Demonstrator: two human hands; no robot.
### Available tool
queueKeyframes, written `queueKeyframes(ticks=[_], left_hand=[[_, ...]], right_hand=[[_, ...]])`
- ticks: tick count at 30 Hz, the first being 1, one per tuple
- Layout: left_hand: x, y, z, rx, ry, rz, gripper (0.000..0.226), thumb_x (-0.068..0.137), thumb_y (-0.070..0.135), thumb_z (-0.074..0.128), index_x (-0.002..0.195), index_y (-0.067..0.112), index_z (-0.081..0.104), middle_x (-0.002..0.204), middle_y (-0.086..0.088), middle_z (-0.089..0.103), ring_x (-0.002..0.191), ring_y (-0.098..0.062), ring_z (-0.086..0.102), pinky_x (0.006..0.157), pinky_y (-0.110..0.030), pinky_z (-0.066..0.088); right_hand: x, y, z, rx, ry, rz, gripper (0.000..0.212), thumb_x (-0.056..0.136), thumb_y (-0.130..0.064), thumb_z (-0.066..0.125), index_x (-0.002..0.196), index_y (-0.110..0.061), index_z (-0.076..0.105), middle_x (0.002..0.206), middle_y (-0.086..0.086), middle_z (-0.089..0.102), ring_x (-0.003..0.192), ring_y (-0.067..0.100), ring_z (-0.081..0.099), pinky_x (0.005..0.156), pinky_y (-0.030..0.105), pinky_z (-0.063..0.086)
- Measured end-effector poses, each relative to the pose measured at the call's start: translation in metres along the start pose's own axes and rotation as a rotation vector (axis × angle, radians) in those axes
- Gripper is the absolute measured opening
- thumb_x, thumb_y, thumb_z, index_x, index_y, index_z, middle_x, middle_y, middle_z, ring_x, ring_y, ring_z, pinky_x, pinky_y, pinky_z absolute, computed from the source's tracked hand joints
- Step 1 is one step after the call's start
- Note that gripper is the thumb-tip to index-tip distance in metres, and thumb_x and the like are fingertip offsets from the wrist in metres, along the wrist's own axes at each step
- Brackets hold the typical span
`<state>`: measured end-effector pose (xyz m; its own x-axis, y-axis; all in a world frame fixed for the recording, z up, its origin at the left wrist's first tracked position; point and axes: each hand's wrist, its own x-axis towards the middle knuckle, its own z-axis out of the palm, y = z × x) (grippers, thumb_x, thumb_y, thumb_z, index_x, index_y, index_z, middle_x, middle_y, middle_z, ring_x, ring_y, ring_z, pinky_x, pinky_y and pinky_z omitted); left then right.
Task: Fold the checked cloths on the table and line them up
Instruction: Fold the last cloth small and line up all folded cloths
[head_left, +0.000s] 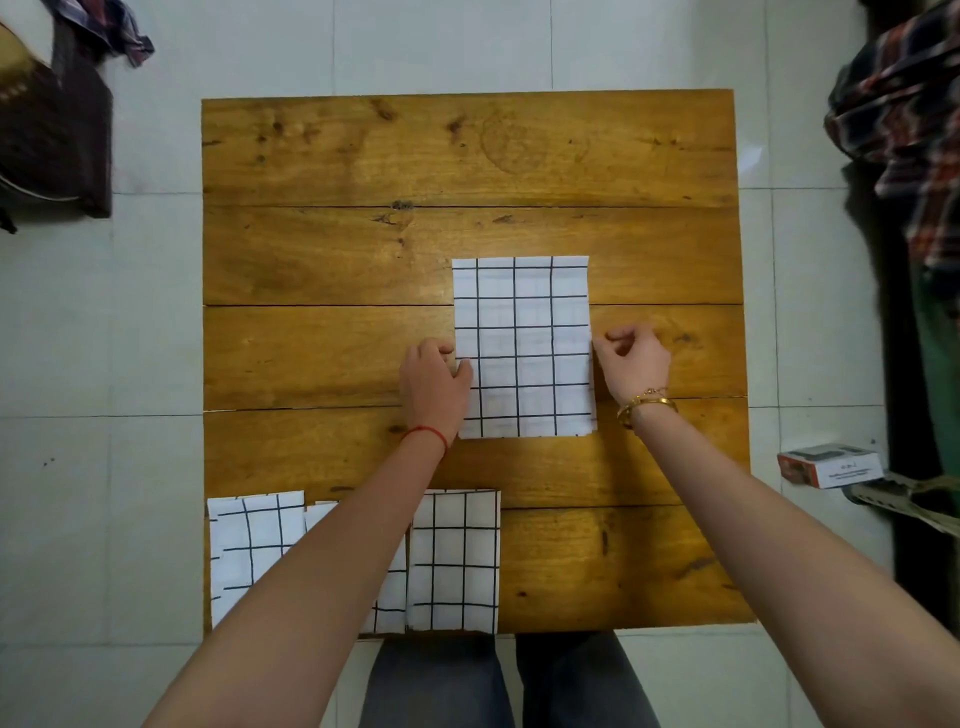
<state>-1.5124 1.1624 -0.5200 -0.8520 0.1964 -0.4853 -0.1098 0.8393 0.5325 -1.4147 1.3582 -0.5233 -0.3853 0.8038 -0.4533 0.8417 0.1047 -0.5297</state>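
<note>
Pale floor tiles surround the wooden worktop (337, 249), where a half-folded checked cloth (523, 345) lies with its long axis running away from the person. Left hand (435, 382) pinches the cloth's left edge; right hand (631, 358) pinches its right edge, fingers curled. Nearer the person than this cloth, three folded cloths (454, 561) sit in a row. Likely next: folding it across its length.

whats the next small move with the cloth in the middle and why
Probably fold the middle checked cloth in half again: the left hand and right hand pinch its side edges, and it lies larger than the folded cloths lined along the near edge.
</note>
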Motion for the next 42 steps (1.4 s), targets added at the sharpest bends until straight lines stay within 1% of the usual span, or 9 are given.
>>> queueKeyframes(ticks=[6,11,17,21,26,29,31,37,42], left_hand=[[0.011,0.011,0.007,-0.121,0.014,-0.123,0.021,0.087,0.019,0.065,0.105,0.011,0.058,0.109,-0.006,0.059,0.097,-0.019,0.057,0.082,-0.029,0.052],[0.014,0.013,0.0,-0.248,-0.021,-0.118,0.017,0.087,0.012,0.065,0.103,0.01,0.059,0.099,0.0,0.062,0.087,-0.011,0.057,0.062,-0.01,0.039],[0.023,0.005,-0.016,-0.411,-0.181,-0.167,0.04,0.091,0.011,0.059,0.13,0.012,0.052,0.112,0.001,0.062,0.1,-0.013,0.059,0.083,-0.026,0.052],[0.028,-0.003,-0.022,-0.456,-0.264,-0.18,0.03,0.093,0.01,0.055,0.123,0.012,0.058,0.105,0.002,0.064,0.104,-0.018,0.061,0.093,-0.036,0.053],[0.03,-0.009,-0.03,-0.506,-0.276,-0.174,0.025,0.092,0.012,0.059,0.117,0.014,0.062,0.097,0.004,0.066,0.088,-0.008,0.063,0.07,-0.02,0.055],[0.029,-0.009,-0.033,-0.565,-0.262,-0.155,0.02,0.088,0.008,0.065,0.108,0.01,0.067,0.092,0.002,0.069,0.085,-0.009,0.066,0.065,-0.015,0.056],[0.027,-0.007,-0.034,-0.599,-0.257,-0.163,0.021,0.086,0.005,0.067,0.107,0.004,0.068,0.092,-0.001,0.069,0.084,-0.01,0.066,0.068,-0.017,0.058],[0.026,-0.009,-0.034,-0.604,-0.247,-0.173,0.02,0.084,-0.001,0.068,0.104,0.002,0.07,0.094,-0.003,0.069,0.082,-0.01,0.066,0.065,-0.015,0.057],[0.026,-0.019,-0.033,-0.465,-0.28,-0.035,0.025,0.084,0.001,0.066,0.086,0.023,0.076,0.092,0.011,0.072,0.085,0.006,0.065,0.075,-0.011,0.054]], right_hand=[[0.002,-0.009,0.008,0.091,-0.153,0.098,0.02,0.082,-0.024,0.068,0.096,-0.014,0.058,0.076,-0.004,0.056,0.07,0.01,0.052,0.066,0.025,0.044],[0.001,-0.016,0.008,0.046,-0.203,0.096,0.023,0.081,-0.023,0.069,0.068,-0.023,0.05,0.064,-0.009,0.049,0.057,0.002,0.043,0.047,0.015,0.03],[-0.003,-0.016,0.004,0.205,-0.216,0.034,0.013,0.084,-0.019,0.066,0.078,-0.017,0.054,0.062,-0.009,0.047,0.053,0.0,0.043,0.046,0.007,0.035],[-0.002,-0.015,0.001,0.285,-0.271,0.052,0.012,0.085,-0.018,0.066,0.082,-0.017,0.054,0.057,-0.008,0.045,0.044,-0.004,0.041,0.044,0.004,0.037],[-0.002,-0.012,-0.007,0.357,-0.358,0.02,0.028,0.084,-0.014,0.07,0.109,-0.008,0.059,0.068,-0.002,0.059,0.073,0.01,0.06,0.076,0.015,0.046],[-0.003,-0.011,-0.013,0.327,-0.349,-0.059,0.009,0.083,-0.008,0.069,0.086,-0.013,0.063,0.061,-0.004,0.053,0.06,0.005,0.054,0.067,0.009,0.046],[-0.003,-0.011,-0.015,0.326,-0.311,-0.11,0.021,0.081,-0.003,0.069,0.07,-0.019,0.06,0.059,-0.008,0.051,0.054,-0.001,0.05,0.062,0.008,0.046],[-0.003,-0.006,-0.016,0.298,-0.225,-0.146,0.018,0.081,0.005,0.066,0.087,-0.012,0.072,0.087,0.001,0.069,0.079,0.007,0.062,0.072,0.013,0.051],[0.0,-0.001,-0.017,0.28,-0.257,-0.146,0.029,0.086,0.005,0.059,0.077,-0.019,0.071,0.085,0.004,0.071,0.072,0.005,0.061,0.065,0.013,0.05]])
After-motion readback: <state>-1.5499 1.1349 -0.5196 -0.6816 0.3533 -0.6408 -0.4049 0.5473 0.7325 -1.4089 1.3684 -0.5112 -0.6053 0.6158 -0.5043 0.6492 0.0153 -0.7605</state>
